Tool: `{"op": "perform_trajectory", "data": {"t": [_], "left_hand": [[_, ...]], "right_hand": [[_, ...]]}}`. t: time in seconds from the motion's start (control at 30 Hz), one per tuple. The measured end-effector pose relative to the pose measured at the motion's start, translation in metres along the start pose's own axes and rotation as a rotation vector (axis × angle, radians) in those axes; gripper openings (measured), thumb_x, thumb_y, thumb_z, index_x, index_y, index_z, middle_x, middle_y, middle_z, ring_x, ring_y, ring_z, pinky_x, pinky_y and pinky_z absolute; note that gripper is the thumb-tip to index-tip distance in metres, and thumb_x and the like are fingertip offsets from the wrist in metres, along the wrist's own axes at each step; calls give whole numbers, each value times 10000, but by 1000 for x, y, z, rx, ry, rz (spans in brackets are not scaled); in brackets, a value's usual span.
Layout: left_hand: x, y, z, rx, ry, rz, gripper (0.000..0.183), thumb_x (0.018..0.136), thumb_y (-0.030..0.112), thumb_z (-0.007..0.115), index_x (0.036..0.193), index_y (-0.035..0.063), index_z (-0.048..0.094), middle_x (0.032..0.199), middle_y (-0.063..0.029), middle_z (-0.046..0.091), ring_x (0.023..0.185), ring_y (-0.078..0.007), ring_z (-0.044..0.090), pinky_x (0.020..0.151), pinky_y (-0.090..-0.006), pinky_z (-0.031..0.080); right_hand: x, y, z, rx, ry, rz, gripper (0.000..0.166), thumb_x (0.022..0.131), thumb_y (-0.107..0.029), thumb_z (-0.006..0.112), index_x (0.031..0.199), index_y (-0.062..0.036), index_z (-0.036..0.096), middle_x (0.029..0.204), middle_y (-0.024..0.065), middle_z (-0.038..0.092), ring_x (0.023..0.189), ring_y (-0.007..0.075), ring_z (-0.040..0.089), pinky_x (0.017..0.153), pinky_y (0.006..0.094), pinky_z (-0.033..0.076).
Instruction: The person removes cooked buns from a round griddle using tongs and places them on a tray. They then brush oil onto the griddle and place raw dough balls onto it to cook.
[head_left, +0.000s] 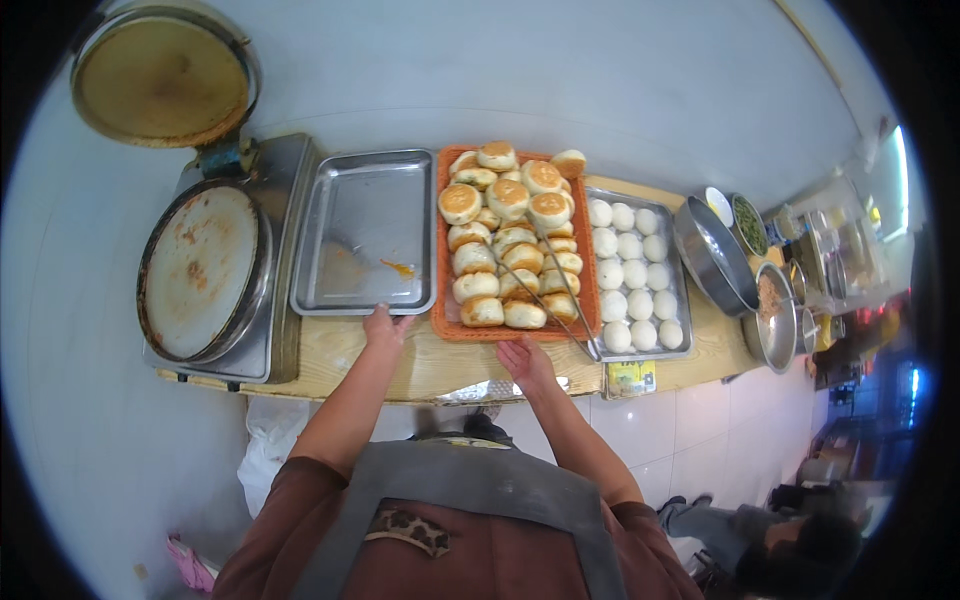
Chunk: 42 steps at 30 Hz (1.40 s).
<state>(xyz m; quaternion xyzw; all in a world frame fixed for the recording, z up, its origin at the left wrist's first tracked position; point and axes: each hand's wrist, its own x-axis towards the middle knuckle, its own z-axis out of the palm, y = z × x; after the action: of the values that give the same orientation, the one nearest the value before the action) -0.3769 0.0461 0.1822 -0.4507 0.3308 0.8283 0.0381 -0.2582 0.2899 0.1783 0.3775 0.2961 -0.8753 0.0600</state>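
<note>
My left hand (385, 325) is at the near edge of a rectangular metal tray (365, 225), thumb on its rim and fingers at its underside. A smear of orange residue marks the tray's bottom. My right hand (526, 361), palm up, touches or nearly touches the near rim of an orange woven basket (442, 319) with its fingertips. Browned, pan-fried buns (523, 256) are piled in the basket, with metal tongs (566, 281) lying across them. Right of the basket, a metal tray (679, 262) holds rows of round white dough balls (635, 274).
At the left stands a round electric griddle (199, 274), its lid (165, 82) raised. Right of the dough tray are a large tilted metal bowl (716, 255), a bowl of chopped greens (748, 225) and a bowl of filling (770, 300). Another person (780, 532) is at the lower right.
</note>
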Motion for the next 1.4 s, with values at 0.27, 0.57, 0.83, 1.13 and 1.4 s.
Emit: {"op": "perform_trajectory", "data": {"t": [0.27,0.57,0.83,1.13,1.4], "left_hand": [[41,-4,-9,-23,-92,-33,362,885,126,455,1211,-17,386,1175,-184,465,1030,-379,520,779,-526,524],[66,1,16,-7,-163,-30,367,911,132,399,1256,16,354,1213,-176,450,1080,-369,497,819,-548,500],[98,-12,-16,-202,-194,-164,350,922,216,426,1256,122,383,1206,-171,470,1054,-347,520,803,-564,487],[89,-33,-52,148,-285,-277,295,894,337,453,1044,87,406,1010,-90,428,902,-251,465,803,-475,442],[-53,4,-55,545,-382,165,401,895,312,456,1264,179,371,1237,-110,423,1035,-252,503,801,-399,438]], "right_hand": [[-3,-12,8,3,-26,8,287,900,-204,502,1024,47,436,1035,206,506,996,310,551,888,397,478],[6,-25,-11,26,31,16,286,887,-279,531,888,2,480,985,218,565,980,334,570,864,418,489],[8,-29,-12,-98,-5,-7,285,890,-262,520,984,-3,447,1121,209,501,1063,311,513,907,410,460],[-60,-13,-45,-675,-10,-43,211,870,-201,529,992,-31,551,991,111,597,864,235,604,732,348,518],[-153,-16,-155,-385,328,-78,255,878,-260,550,851,-8,581,931,99,624,859,181,623,709,302,516]]}}
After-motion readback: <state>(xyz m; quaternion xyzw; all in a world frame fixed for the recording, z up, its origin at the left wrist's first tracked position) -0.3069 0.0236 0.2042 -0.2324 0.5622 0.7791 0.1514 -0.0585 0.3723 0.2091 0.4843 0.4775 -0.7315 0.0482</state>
